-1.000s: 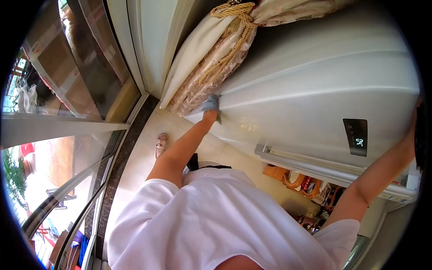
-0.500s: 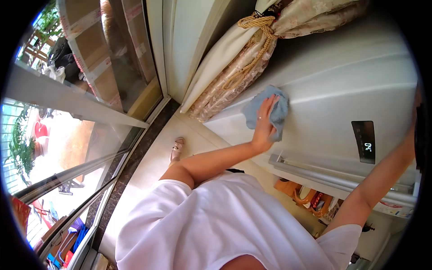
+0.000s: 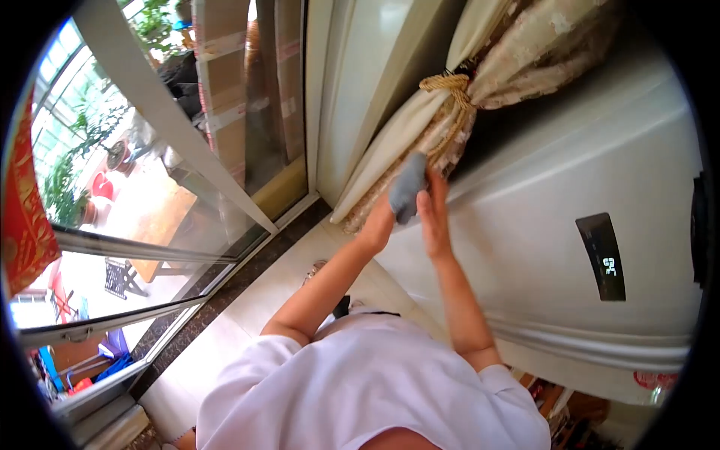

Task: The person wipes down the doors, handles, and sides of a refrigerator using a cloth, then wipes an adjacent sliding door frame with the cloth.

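A bunched grey-blue cloth [image 3: 408, 189] is up in front of the tied curtain, between my two hands. My left hand [image 3: 379, 223] has its fingers wrapped round the cloth from the left side. My right hand [image 3: 435, 214] is raised at the cloth's right edge, fingers stretched upward and slightly blurred, with the palm towards the cloth. Just right of the hands is the pale, glossy front of a large appliance [image 3: 525, 210], with a lit black display panel [image 3: 603, 257].
A patterned curtain [image 3: 517, 71] is tied with a gold rope [image 3: 450, 88]. On the left, a glass door [image 3: 150, 247] shows plants, a wooden table and cardboard beyond. A long pale handle [image 3: 585, 343] runs along the appliance. Pale floor tiles [image 3: 247, 307] lie below.
My left hand has lifted the cloth off the appliance surface towards the curtain. My right hand has come from the far right edge to the cloth. The view has shifted.
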The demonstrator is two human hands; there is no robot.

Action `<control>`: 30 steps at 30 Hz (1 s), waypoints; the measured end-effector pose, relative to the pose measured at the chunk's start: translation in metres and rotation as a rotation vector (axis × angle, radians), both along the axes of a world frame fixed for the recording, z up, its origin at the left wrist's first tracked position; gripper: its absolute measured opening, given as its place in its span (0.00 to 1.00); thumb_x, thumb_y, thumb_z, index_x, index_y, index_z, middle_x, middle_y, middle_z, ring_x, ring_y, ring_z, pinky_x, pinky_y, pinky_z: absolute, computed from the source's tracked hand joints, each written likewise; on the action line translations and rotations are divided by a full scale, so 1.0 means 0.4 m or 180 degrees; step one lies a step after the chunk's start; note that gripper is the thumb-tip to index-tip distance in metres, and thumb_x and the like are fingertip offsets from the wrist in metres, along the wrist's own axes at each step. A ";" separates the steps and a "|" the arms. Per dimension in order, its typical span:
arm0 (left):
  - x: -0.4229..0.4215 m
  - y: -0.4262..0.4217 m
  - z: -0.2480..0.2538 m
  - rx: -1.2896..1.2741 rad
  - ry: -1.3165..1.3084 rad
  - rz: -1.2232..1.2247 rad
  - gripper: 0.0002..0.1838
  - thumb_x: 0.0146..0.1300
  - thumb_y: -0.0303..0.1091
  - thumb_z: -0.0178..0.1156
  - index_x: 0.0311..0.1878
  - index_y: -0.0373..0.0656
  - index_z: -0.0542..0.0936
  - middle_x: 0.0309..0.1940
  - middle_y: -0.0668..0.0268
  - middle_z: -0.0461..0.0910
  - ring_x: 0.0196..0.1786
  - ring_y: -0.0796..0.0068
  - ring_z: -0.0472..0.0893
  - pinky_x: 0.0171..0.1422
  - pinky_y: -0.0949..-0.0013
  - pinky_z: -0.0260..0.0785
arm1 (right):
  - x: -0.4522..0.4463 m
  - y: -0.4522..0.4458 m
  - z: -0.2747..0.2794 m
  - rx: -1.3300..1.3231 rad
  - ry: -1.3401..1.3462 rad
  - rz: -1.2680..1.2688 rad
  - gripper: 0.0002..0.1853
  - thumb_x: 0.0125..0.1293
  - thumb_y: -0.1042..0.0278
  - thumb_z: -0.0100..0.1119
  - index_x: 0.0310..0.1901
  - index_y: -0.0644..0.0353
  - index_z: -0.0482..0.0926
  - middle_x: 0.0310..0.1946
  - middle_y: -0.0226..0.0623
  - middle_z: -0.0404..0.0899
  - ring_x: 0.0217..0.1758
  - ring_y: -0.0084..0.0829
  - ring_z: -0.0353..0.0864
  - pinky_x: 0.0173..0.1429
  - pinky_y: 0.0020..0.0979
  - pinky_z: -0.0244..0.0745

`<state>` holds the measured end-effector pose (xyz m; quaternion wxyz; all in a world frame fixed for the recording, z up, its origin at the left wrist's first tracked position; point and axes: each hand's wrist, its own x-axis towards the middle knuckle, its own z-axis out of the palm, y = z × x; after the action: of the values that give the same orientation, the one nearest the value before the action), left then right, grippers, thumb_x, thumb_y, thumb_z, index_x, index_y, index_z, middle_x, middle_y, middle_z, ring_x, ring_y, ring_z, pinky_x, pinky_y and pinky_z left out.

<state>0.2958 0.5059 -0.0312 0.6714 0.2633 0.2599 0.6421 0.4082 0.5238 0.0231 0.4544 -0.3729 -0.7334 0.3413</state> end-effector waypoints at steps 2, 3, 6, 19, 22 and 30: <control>-0.014 -0.034 -0.010 0.0848 0.2417 0.0802 0.26 0.73 0.42 0.44 0.69 0.39 0.66 0.68 0.51 0.64 0.72 0.52 0.60 0.77 0.59 0.47 | -0.044 -0.025 -0.127 -0.1635 0.1680 0.0138 0.32 0.72 0.43 0.50 0.66 0.61 0.64 0.58 0.39 0.71 0.62 0.38 0.69 0.68 0.36 0.62; -0.018 -0.042 -0.048 0.0697 0.2340 0.0754 0.27 0.71 0.41 0.47 0.70 0.39 0.65 0.69 0.46 0.59 0.73 0.47 0.57 0.77 0.56 0.46 | -0.051 -0.031 -0.149 -0.1627 0.1728 0.0195 0.32 0.72 0.43 0.50 0.66 0.61 0.64 0.58 0.39 0.71 0.62 0.38 0.69 0.68 0.36 0.62; -0.029 -0.073 -0.095 0.0794 0.3057 0.1096 0.28 0.71 0.43 0.50 0.68 0.35 0.66 0.68 0.48 0.62 0.73 0.44 0.57 0.76 0.56 0.48 | -0.080 -0.009 -0.235 -0.3514 0.2875 0.0876 0.27 0.72 0.41 0.49 0.59 0.56 0.70 0.51 0.32 0.75 0.55 0.29 0.74 0.61 0.34 0.70; -0.374 0.008 0.340 0.2088 0.5165 0.2959 0.16 0.56 0.26 0.63 0.49 0.44 0.82 0.61 0.56 0.69 0.65 0.47 0.66 0.65 0.52 0.62 | -0.358 0.358 0.358 0.2269 0.0984 -0.0791 0.27 0.70 0.49 0.53 0.64 0.56 0.71 0.71 0.47 0.56 0.72 0.45 0.60 0.68 0.47 0.62; -0.446 0.021 0.335 0.2189 0.5293 0.2978 0.14 0.54 0.25 0.63 0.45 0.45 0.83 0.60 0.56 0.70 0.65 0.48 0.66 0.65 0.53 0.63 | -0.408 0.446 0.403 0.3492 -0.0915 -0.1759 0.20 0.65 0.57 0.60 0.58 0.50 0.78 0.74 0.47 0.54 0.77 0.48 0.52 0.71 0.49 0.59; -0.603 0.084 0.423 0.2335 0.5495 0.3355 0.09 0.53 0.26 0.65 0.39 0.44 0.85 0.58 0.59 0.72 0.64 0.52 0.67 0.66 0.54 0.62 | -0.439 0.535 0.775 0.4551 -0.1636 -0.2422 0.16 0.62 0.66 0.61 0.52 0.50 0.82 0.71 0.34 0.63 0.76 0.44 0.55 0.70 0.52 0.61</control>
<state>0.0546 0.5396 0.1380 -0.2204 0.6679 0.5184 0.4865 0.2326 0.7379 0.3329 0.4838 -0.2833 -0.6778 -0.4757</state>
